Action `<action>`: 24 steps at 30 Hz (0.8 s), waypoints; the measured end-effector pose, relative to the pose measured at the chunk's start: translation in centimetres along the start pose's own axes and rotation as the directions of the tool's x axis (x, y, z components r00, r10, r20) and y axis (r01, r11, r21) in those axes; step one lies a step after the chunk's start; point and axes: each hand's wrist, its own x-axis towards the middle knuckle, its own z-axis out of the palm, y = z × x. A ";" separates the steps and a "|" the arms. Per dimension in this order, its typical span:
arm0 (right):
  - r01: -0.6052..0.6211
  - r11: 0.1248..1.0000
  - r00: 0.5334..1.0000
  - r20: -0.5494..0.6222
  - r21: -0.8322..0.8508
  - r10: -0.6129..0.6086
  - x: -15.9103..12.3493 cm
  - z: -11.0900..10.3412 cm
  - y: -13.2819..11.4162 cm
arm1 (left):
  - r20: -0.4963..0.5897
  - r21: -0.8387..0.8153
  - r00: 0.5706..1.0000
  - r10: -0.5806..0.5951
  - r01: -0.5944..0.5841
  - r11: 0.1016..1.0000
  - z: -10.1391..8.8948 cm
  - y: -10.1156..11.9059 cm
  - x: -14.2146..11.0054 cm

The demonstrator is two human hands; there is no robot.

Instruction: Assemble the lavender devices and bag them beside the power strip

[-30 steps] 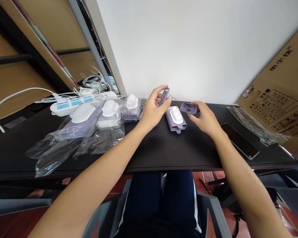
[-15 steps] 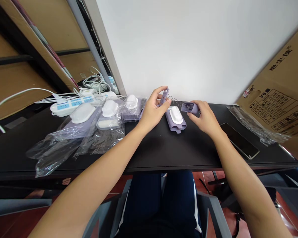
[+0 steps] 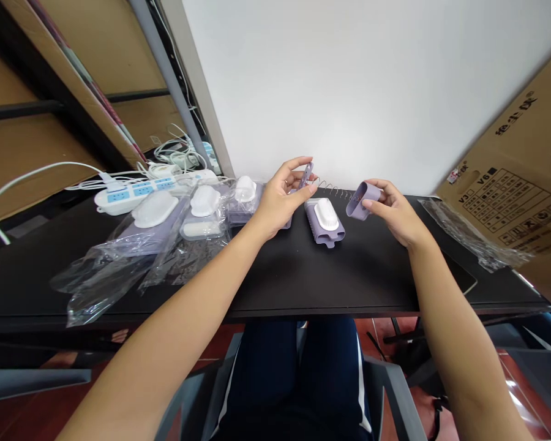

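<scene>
In the head view, both forearms reach forward over the black surface (image 3: 330, 275), with the hands raised just above it. The left hand (image 3: 282, 199) pinches a slotted lilac plastic piece (image 3: 305, 176) between thumb and fingers, while the right hand (image 3: 397, 214) grips a lilac plastic cup (image 3: 362, 200). A thin metal coil spring (image 3: 335, 184) spans between them, above a lilac holder with a white insert (image 3: 325, 219). Bagged parts (image 3: 163, 229) and a power strip (image 3: 119, 199) lie to the left. A cardboard box (image 3: 505, 165) stands at right, and the right forearm partly covers a phone (image 3: 459, 272).
</scene>
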 end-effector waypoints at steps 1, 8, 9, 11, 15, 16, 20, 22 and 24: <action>-0.018 0.999 1.000 -0.008 0.029 0.018 0.0 -0.1 0.0 | 0.013 -0.014 1.000 0.002 -0.001 1.000 -0.1 0.0 0.0; -0.138 0.968 0.990 -0.001 0.212 0.141 -0.2 0.6 -0.5 | 0.066 -0.082 0.998 -0.011 0.016 0.996 0.2 0.2 -0.2; -0.144 0.964 0.989 -0.001 0.222 0.148 -0.3 0.8 -0.6 | 0.064 -0.085 0.998 -0.021 0.026 0.996 0.3 0.3 -0.3; -0.145 0.961 0.989 -0.003 0.237 0.150 -0.3 1.1 -0.7 | 0.062 -0.091 0.997 -0.037 0.043 0.995 0.4 0.3 -0.5; -0.144 0.934 0.988 -0.003 0.328 0.154 -0.2 1.5 -0.8 | 0.096 -0.115 0.995 -0.042 0.053 0.992 0.7 0.4 -0.8; -0.149 0.920 0.987 0.001 0.364 0.160 -0.2 1.6 -0.7 | 0.112 -0.118 0.993 -0.036 0.049 0.992 0.7 0.3 -0.9; -0.171 0.874 0.981 -0.004 0.454 0.194 0.0 2.1 -0.6 | 0.185 -0.106 0.983 0.010 0.009 0.994 1.0 0.0 -1.1; -0.171 0.871 0.979 -0.024 0.461 0.205 0.0 2.4 -0.5 | 0.199 -0.103 0.980 0.007 0.014 0.995 1.3 -0.2 -1.2; -0.162 0.877 0.978 -0.042 0.452 0.202 -0.1 2.7 -0.4 | 0.190 -0.107 0.982 -0.021 0.042 0.993 1.6 -0.4 -1.3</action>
